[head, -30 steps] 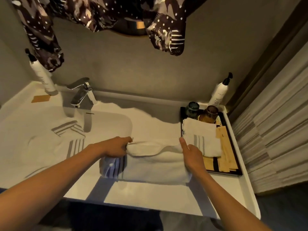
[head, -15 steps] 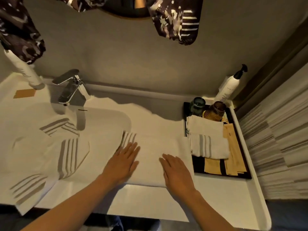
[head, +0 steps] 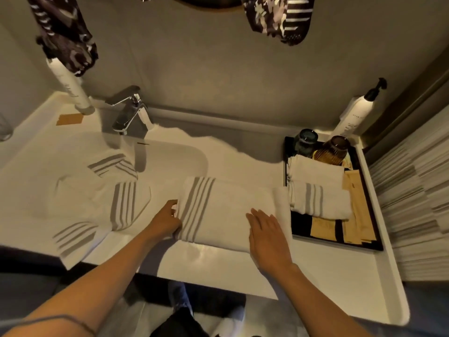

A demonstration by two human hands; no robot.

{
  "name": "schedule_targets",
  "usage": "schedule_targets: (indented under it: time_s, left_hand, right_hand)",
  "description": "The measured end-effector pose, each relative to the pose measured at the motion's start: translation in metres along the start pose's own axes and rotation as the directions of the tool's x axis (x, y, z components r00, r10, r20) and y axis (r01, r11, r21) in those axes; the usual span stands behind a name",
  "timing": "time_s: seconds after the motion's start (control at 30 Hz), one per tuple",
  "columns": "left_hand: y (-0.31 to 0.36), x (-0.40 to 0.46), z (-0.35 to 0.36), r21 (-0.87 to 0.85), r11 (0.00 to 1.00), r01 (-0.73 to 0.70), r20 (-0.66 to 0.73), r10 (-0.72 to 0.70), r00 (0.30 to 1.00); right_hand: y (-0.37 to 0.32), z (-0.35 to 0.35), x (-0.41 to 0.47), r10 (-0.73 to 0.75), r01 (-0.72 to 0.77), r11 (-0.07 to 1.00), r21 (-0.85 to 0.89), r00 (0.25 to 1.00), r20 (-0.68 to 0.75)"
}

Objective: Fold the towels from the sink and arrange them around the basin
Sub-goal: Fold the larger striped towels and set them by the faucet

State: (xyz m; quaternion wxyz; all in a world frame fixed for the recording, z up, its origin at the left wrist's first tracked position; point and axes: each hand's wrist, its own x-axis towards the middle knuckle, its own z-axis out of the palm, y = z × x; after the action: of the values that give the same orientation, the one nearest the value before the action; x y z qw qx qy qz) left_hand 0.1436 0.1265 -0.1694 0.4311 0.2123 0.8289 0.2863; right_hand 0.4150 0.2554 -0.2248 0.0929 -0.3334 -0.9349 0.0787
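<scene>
A folded white towel with grey stripes (head: 230, 210) lies on the counter right of the basin (head: 170, 161). My left hand (head: 167, 220) grips its striped left edge, fingers curled round the fold. My right hand (head: 264, 234) lies flat on the towel's right part, fingers straight. More white striped towels (head: 102, 198) lie loose in the basin, one hanging over the front edge. Another folded striped towel (head: 318, 193) rests on the black tray (head: 374, 244) at the right.
A chrome tap (head: 128, 113) stands behind the basin. White pump bottles stand at back left (head: 70, 88) and back right (head: 354, 115). The tray also holds two dark glasses (head: 323, 144) and tan packets (head: 352, 215). Patterned cloth (head: 65, 37) hangs above. A ribbed wall is right.
My left hand went from pressing flat on the towel to gripping its striped left edge. My right hand slid to the right, still flat. The towel now lies smoothed and folded.
</scene>
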Motion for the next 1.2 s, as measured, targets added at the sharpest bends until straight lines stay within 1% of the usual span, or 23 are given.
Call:
schedule_targets:
  time_s: [0.07, 0.13, 0.2, 0.27, 0.33, 0.43, 0.47, 0.5, 0.53, 0.57, 0.6, 0.63, 0.67, 0.7, 0.73, 0.77, 0.8, 0.87, 0.93, 1.03, 1.1, 1.17, 1.2]
  left_hand:
    - [-0.014, -0.014, -0.010, -0.007, 0.997, 0.080, 0.047, -0.079, 0.996]
    - [-0.023, -0.026, -0.016, 0.197, 0.977, 0.081, -0.068, -0.069, 0.995]
    - [-0.025, -0.032, -0.019, 0.347, 0.938, 0.002, -0.177, 0.063, 0.982]
    - [-0.020, -0.033, -0.025, 0.340, 0.931, -0.130, -0.182, 0.201, 0.962]
    - [-0.010, -0.032, -0.035, 0.266, 0.939, -0.216, -0.172, 0.267, 0.948]
    - [-0.004, -0.027, -0.051, 0.125, 0.980, -0.156, -0.002, 0.158, 0.988]
    - [-0.007, -0.023, -0.053, 0.205, 0.975, -0.087, 0.076, 0.073, 0.994]
    - [-0.009, -0.023, -0.052, 0.354, 0.935, -0.032, 0.093, -0.001, 0.996]
    - [-0.011, -0.023, -0.048, 0.514, 0.858, 0.006, 0.011, -0.014, 1.000]
    - [-0.014, -0.024, -0.041, 0.605, 0.796, 0.020, -0.132, 0.075, 0.988]
    - [-0.014, -0.028, -0.031, 0.623, 0.782, -0.020, -0.254, 0.227, 0.940]
    - [-0.012, -0.031, -0.016, 0.608, 0.780, -0.146, -0.308, 0.401, 0.863]
    - [-0.005, -0.038, 0.000, 0.612, 0.729, -0.305, -0.280, 0.561, 0.779]
    - [0.001, -0.043, 0.018, 0.622, 0.633, -0.460, -0.175, 0.686, 0.706]
    - [0.008, -0.046, 0.038, 0.616, 0.523, -0.589, -0.049, 0.772, 0.634]
    - [0.012, -0.048, 0.057, 0.593, 0.445, -0.671, 0.074, 0.800, 0.596]
    - [0.015, -0.051, 0.075, 0.572, 0.392, -0.720, 0.193, 0.789, 0.584]
    - [0.011, -0.057, 0.098, 0.596, 0.335, -0.730, 0.364, 0.698, 0.617]
    - [-0.012, -0.065, 0.109, 0.638, 0.293, -0.712, 0.435, 0.626, 0.647]
    - [-0.048, -0.073, 0.115, 0.643, 0.244, -0.726, 0.454, 0.642, 0.618]
    - [-0.051, -0.074, 0.121, 0.673, 0.232, -0.703, 0.408, 0.675, 0.614]
    - [-0.039, -0.075, 0.127, 0.680, 0.259, -0.686, 0.381, 0.674, 0.633]
    - [-0.035, -0.076, 0.130, 0.674, 0.276, -0.685, 0.393, 0.651, 0.649]
  right_hand:
    - [-0.002, 0.002, -0.003, 0.012, -0.013, 1.000, 0.006, 1.000, 0.012]
    - [-0.002, 0.002, -0.006, 0.021, -0.021, 1.000, 0.004, 1.000, 0.023]
    - [0.000, 0.002, -0.009, 0.009, -0.009, 1.000, 0.001, 0.999, 0.045]
    - [0.001, 0.002, -0.012, 0.015, -0.015, 1.000, 0.005, 0.997, 0.073]
    - [0.002, 0.002, -0.013, 0.042, -0.044, 0.999, 0.023, 0.994, 0.101]
    - [0.000, 0.002, -0.015, 0.060, -0.065, 0.997, 0.048, 0.993, 0.097]
    - [-0.003, 0.002, -0.016, 0.066, -0.071, 0.996, 0.054, 0.994, 0.092]
    - [-0.007, 0.003, -0.020, 0.078, -0.084, 0.995, 0.060, 0.993, 0.088]
    - [-0.012, 0.004, -0.023, 0.089, -0.093, 0.994, 0.060, 0.993, 0.078]
    - [-0.016, 0.004, -0.028, 0.099, -0.103, 0.993, 0.053, 0.993, 0.065]
    - [-0.019, 0.004, -0.030, 0.113, -0.116, 0.992, 0.050, 0.992, 0.057]
    - [-0.022, 0.003, -0.033, 0.133, -0.136, 0.990, 0.050, 0.990, 0.054]
    - [-0.025, 0.002, -0.034, 0.143, -0.146, 0.988, 0.048, 0.988, 0.057]
    - [-0.028, 0.002, -0.036, 0.152, -0.155, 0.987, 0.043, 0.987, 0.061]
    - [-0.030, 0.001, -0.039, 0.153, -0.155, 0.987, 0.032, 0.987, 0.057]
    - [-0.032, 0.000, -0.041, 0.151, -0.153, 0.988, 0.027, 0.987, 0.055]
    - [-0.033, -0.001, -0.046, 0.149, -0.151, 0.988, 0.028, 0.987, 0.057]
    - [-0.034, -0.004, -0.061, 0.142, -0.144, 0.989, 0.034, 0.988, 0.058]
    - [-0.034, -0.012, -0.081, 0.152, -0.154, 0.988, 0.022, 0.986, 0.067]
    - [-0.034, -0.026, -0.102, 0.118, -0.127, 0.989, 0.076, 0.986, 0.116]
    - [-0.030, -0.043, -0.101, 0.153, -0.171, 0.968, 0.182, 0.983, 0.105]
    - [-0.020, -0.062, -0.096, 0.308, -0.294, 0.930, 0.220, 0.951, -0.030]
    - [-0.012, -0.071, -0.093, 0.433, -0.408, 0.890, 0.205, 0.896, -0.098]
